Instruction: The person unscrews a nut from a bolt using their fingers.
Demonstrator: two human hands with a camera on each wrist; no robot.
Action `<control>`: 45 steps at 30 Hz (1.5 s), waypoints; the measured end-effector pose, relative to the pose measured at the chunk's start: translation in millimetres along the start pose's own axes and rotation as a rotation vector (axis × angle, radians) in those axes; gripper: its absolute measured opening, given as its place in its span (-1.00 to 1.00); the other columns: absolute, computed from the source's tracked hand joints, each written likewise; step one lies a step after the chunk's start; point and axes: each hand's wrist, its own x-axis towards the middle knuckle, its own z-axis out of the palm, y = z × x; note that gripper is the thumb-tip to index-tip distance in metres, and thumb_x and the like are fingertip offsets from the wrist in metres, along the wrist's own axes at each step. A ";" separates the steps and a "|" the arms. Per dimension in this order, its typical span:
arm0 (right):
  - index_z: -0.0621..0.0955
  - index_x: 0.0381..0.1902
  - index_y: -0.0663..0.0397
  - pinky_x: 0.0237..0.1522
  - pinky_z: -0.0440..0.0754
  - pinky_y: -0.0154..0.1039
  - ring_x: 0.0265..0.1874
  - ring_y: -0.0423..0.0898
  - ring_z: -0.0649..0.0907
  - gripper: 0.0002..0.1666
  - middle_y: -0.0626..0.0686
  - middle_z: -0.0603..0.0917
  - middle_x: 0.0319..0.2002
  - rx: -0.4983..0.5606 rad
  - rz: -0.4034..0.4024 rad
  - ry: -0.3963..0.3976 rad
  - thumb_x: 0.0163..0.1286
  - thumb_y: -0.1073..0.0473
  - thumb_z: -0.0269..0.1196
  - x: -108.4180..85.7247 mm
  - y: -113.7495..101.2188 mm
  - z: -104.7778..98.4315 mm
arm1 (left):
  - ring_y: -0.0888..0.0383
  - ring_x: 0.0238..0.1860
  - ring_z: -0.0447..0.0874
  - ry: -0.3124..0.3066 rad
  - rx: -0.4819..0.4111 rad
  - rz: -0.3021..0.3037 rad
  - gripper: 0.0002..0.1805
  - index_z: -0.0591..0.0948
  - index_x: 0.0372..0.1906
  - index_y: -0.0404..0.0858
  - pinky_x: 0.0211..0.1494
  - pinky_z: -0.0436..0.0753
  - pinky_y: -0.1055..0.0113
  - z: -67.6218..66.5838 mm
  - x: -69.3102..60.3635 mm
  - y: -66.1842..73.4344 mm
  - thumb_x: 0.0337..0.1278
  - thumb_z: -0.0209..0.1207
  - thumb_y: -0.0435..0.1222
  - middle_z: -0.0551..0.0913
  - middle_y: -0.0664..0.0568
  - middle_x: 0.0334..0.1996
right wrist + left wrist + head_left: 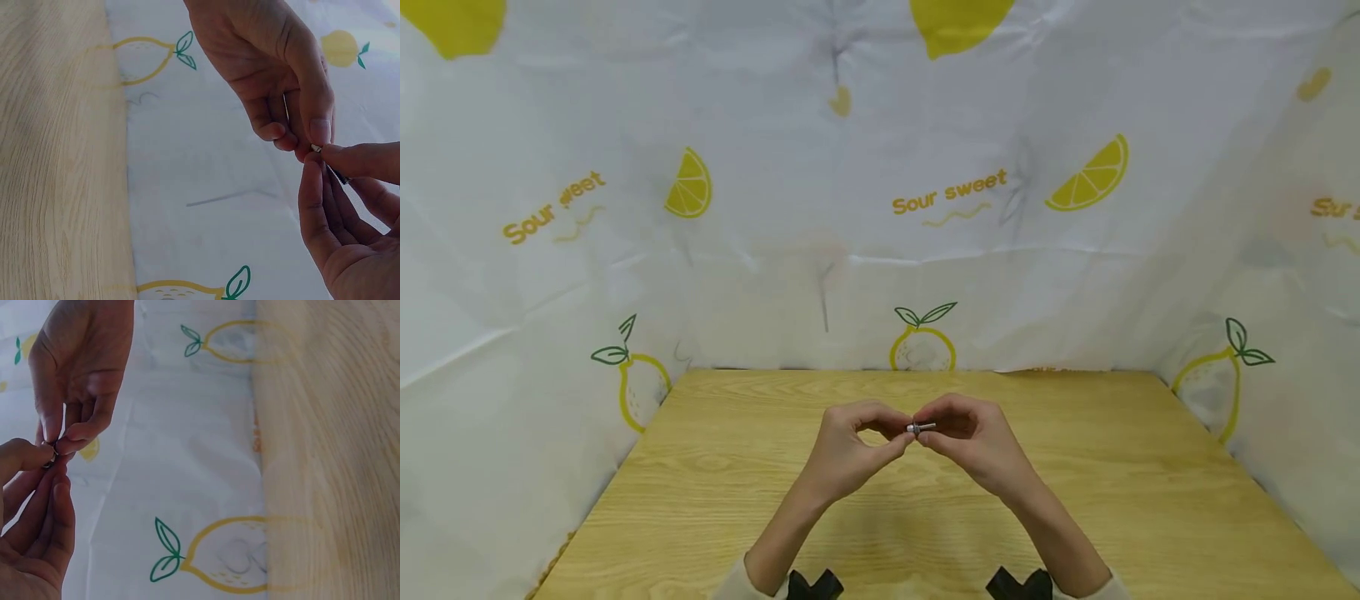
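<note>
A small silvery metal piece (pixel 922 427) is held between both hands at the middle of the head view, its thicker end to the left and a thin shaft to the right. My left hand (pixel 852 450) pinches the left end between thumb and fingertips. From the other side, my right hand (pixel 981 439) pinches it with thumb and fingers curled. In the right wrist view, a pale tip (pixel 316 149) shows where the fingertips meet, and a dark threaded length (pixel 338 176) runs along my right hand (pixel 350 219). Fingers hide most of it in the left wrist view.
Under the hands lies a light wooden table (pixel 737 467). A white cloth (pixel 760 292) printed with lemons stands around its back and sides. Two black objects (pixel 815 585) are at the sleeves along the bottom edge of the head view.
</note>
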 end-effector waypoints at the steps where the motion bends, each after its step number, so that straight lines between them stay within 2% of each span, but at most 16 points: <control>1: 0.71 -0.06 0.27 -0.03 0.81 -0.29 -0.16 -0.18 0.81 -0.80 0.31 0.74 -0.08 0.000 -0.002 0.001 0.36 0.35 0.39 -0.1 -0.1 0.0 | 0.29 -0.32 0.80 -0.002 -0.004 -0.001 -0.89 0.82 -0.24 -0.15 -0.18 0.84 0.28 0.3 0.1 -0.4 0.17 0.44 -0.41 0.84 0.05 -0.31; 7: 0.69 0.00 0.25 -0.05 0.82 -0.24 -0.20 -0.17 0.81 -0.75 0.29 0.75 -0.08 -0.021 0.028 -0.002 0.40 0.27 0.38 0.0 0.5 -0.9 | 0.29 -0.35 0.80 0.000 -0.014 0.001 -0.87 0.81 -0.26 -0.17 -0.20 0.84 0.27 0.8 -0.3 -1.0 0.15 0.42 -0.45 0.85 0.04 -0.35; 12: 0.69 -0.01 0.25 -0.14 0.84 -0.13 -0.32 -0.12 0.79 -0.74 0.20 0.77 -0.21 -0.016 0.056 -0.019 0.50 0.16 0.31 1.0 0.6 -2.0 | 0.29 -0.36 0.80 0.019 -0.004 0.024 -0.87 0.81 -0.27 -0.18 -0.21 0.84 0.26 0.2 0.1 -0.2 0.14 0.42 -0.46 0.85 0.03 -0.36; 17: 0.70 -0.06 0.32 -0.18 0.85 -0.11 -0.36 -0.13 0.80 -0.75 0.23 0.78 -0.24 0.019 0.046 -0.054 0.51 0.20 0.30 0.9 0.5 -0.8 | 0.29 -0.36 0.81 0.023 0.002 0.047 -0.89 0.82 -0.25 -0.18 -0.20 0.84 0.27 0.8 -0.2 -0.5 0.17 0.42 -0.44 0.85 0.02 -0.35; 22: 0.69 -0.07 0.33 -0.15 0.85 -0.13 -0.34 -0.15 0.81 -0.77 0.33 0.77 -0.19 0.028 0.052 -0.031 0.47 0.23 0.33 -1.1 1.7 0.5 | 0.29 -0.35 0.81 0.020 0.004 0.054 -0.92 0.82 -0.24 -0.18 -0.23 0.84 0.30 2.8 -1.6 -0.6 0.18 0.44 -0.40 0.85 0.03 -0.35; 27: 0.69 -0.06 0.34 -0.12 0.84 -0.14 -0.33 -0.15 0.81 -0.75 0.32 0.77 -0.19 0.033 0.057 -0.019 0.46 0.23 0.34 0.0 2.1 0.8 | 0.31 -0.35 0.82 0.020 0.023 0.056 -0.93 0.82 -0.24 -0.17 -0.26 0.83 0.32 2.3 -0.9 1.9 0.19 0.45 -0.34 0.85 0.05 -0.34; 31: 0.69 -0.04 0.30 -0.10 0.83 -0.16 -0.31 -0.16 0.81 -0.77 0.31 0.77 -0.16 0.028 0.043 -0.021 0.46 0.24 0.34 0.5 0.6 -0.2 | 0.31 -0.34 0.82 0.016 0.031 0.057 -0.94 0.82 -0.24 -0.18 -0.27 0.83 0.33 0.9 0.3 2.3 0.20 0.44 -0.35 0.85 0.03 -0.33; 37: 0.72 -0.04 0.20 -0.09 0.82 -0.22 -0.27 -0.17 0.80 -0.81 0.27 0.77 -0.12 -0.016 0.004 -0.019 0.43 0.25 0.36 -0.1 0.4 -1.1 | 0.28 -0.34 0.81 0.019 0.078 0.102 -0.93 0.82 -0.23 -0.17 -0.26 0.82 0.36 -1.0 0.5 0.0 0.21 0.43 -0.36 0.85 0.03 -0.34; 45: 0.72 -0.05 0.16 -0.07 0.81 -0.28 -0.19 -0.16 0.81 -0.80 0.22 0.78 -0.10 -0.085 -0.075 0.008 0.38 0.32 0.39 -1.7 -0.1 -0.7 | 0.23 -0.34 0.84 0.017 0.056 0.090 -0.91 0.83 -0.23 -0.21 -0.26 0.83 0.34 -1.0 -0.6 2.2 0.17 0.45 -0.38 0.86 0.00 -0.33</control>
